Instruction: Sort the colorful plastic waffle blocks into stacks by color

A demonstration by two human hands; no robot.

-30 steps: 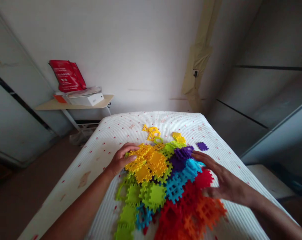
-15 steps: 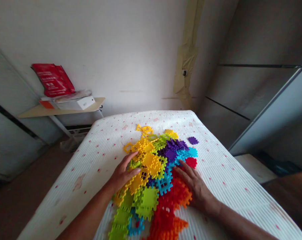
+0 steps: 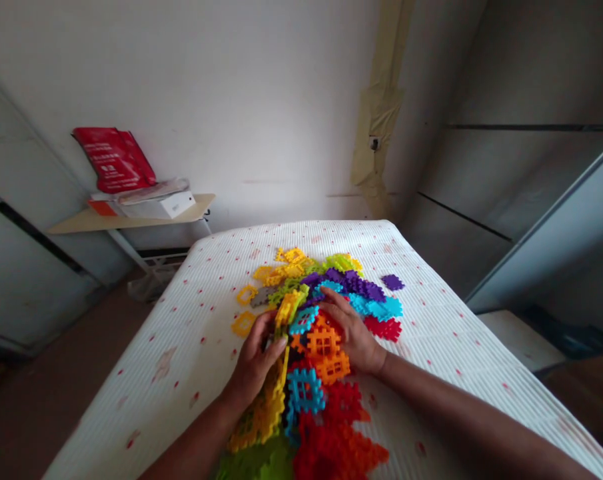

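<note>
A heap of colourful interlocking plastic tiles [image 3: 306, 393] lies along the middle of a white, red-dotted mattress [image 3: 456, 347]. My left hand [image 3: 256, 360] is at the heap's left side, its fingers and thumb closed on a bunch of yellow tiles [image 3: 287, 305] that stand tilted up on edge. My right hand [image 3: 351, 333] lies on the heap just to the right, fingers stretched flat over blue and purple tiles, with orange tiles [image 3: 324, 343] against its thumb side. The two hands are close together, with raised tiles between them.
One purple tile [image 3: 392, 282] lies apart at the heap's far right, and two yellow tiles [image 3: 244, 325] lie loose at its left. Beyond the mattress, a small shelf table [image 3: 71, 223] carries a red bag [image 3: 115, 159] and a white box [image 3: 156, 205]. Brown floor [image 3: 46, 387] is on the left.
Both hands have drawn inward and nearer to me, bunching the tiles into a narrower heap. My left hand has closed on yellow tiles and tipped them up; my right slid left across the pile.
</note>
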